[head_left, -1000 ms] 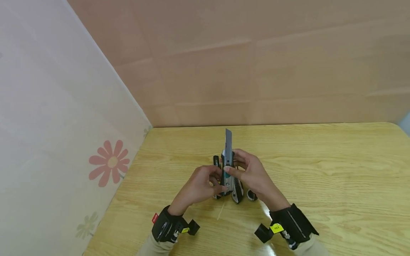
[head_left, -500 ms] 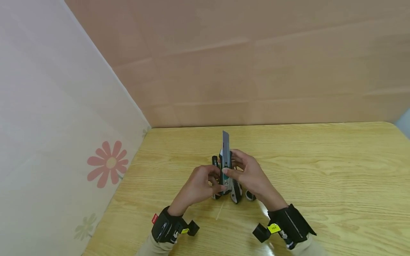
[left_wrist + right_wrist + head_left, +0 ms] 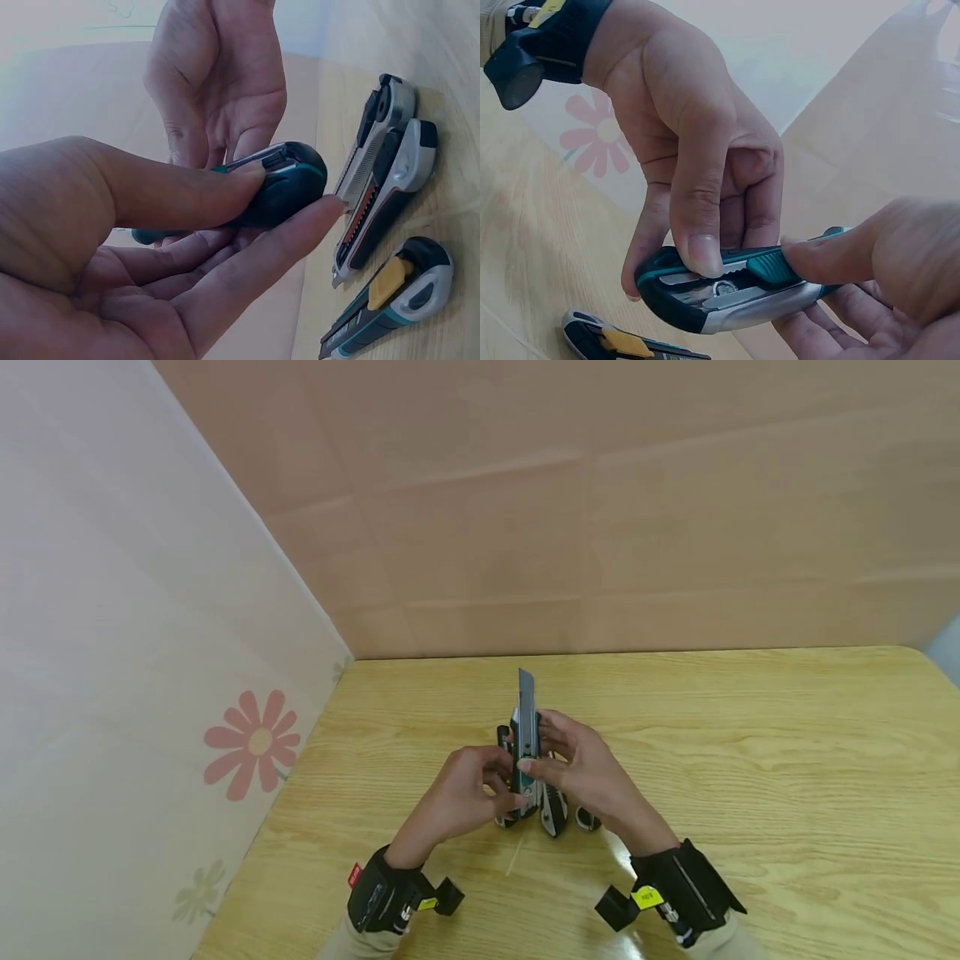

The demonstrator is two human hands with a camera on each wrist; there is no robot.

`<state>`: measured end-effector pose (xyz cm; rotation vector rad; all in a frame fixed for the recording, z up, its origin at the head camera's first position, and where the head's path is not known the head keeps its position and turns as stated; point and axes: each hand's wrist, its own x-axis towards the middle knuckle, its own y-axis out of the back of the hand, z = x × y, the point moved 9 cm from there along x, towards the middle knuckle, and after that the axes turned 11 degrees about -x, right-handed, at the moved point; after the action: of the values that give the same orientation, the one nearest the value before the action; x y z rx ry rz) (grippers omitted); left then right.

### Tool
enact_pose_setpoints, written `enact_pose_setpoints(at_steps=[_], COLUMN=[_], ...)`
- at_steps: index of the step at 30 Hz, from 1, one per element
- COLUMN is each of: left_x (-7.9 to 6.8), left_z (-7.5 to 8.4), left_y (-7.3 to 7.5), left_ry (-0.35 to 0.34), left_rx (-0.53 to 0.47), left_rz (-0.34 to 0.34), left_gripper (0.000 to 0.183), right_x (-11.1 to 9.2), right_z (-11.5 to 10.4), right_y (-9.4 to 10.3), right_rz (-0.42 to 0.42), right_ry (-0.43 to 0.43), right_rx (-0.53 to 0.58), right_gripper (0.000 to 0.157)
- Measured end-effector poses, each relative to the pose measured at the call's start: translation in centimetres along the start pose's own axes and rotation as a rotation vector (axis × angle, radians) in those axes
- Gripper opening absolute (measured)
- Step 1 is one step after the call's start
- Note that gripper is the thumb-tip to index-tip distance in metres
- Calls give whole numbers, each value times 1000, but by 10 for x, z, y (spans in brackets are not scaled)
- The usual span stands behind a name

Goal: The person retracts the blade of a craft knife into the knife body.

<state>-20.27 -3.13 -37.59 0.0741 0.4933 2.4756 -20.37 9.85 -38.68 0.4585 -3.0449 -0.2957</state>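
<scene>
Both hands hold a teal, black and silver utility knife [image 3: 528, 727] over the table, its long blade out and pointing away from me. In the right wrist view, the left hand [image 3: 465, 789] grips the knife's rounded butt end, thumb on top and fingers beneath. Farther up the handle, the right hand [image 3: 588, 768] has its thumb against the ribbed teal slider [image 3: 772, 268], with its fingers under the body. Beneath the hands lie more utility knives: one with a yellow slider [image 3: 390, 283], and two silver-and-black ones, a nearer one [image 3: 405, 169] and a farther one [image 3: 382, 124], side by side.
The wooden table [image 3: 750, 793] runs back to a brown covered wall [image 3: 600, 527]. At the left stands a white sheet [image 3: 135, 610] with a pink flower print. A round black-and-silver end [image 3: 587, 818] shows partly behind the right hand.
The right thumb sits slightly lower along the knife, and the blade tip is a little lower and farther left. Both hands keep their hold.
</scene>
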Motion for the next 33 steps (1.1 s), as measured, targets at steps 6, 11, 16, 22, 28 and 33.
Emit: enact_pose_setpoints(at_steps=[6,11,16,22,28,33], left_x=[-3,-2,-2,-3,-3,-2], left_z=[4,5,3,3,1,2], left_y=[2,4,4,5,6,8], left_ry=[6,28,46,34,44,43], left_rx=[-6,-12,-34,-61,-108,-114], left_rz=[3,14,17,12,24,32], left_gripper=[23,27,29,28,28,27], right_x=[0,1,0,0,1,2], right_z=[-3,-1,-1,-1,-4,-4], right_y=[-1,0,0,-2,-6,-5], right_rz=[-23,-26,-37,-51,-68,-51], right_ry=[13,0,-4,5,44,35], right_rx=[3,-10,-16,-5,16,24], right_gripper=[67,69,73,72,72,72])
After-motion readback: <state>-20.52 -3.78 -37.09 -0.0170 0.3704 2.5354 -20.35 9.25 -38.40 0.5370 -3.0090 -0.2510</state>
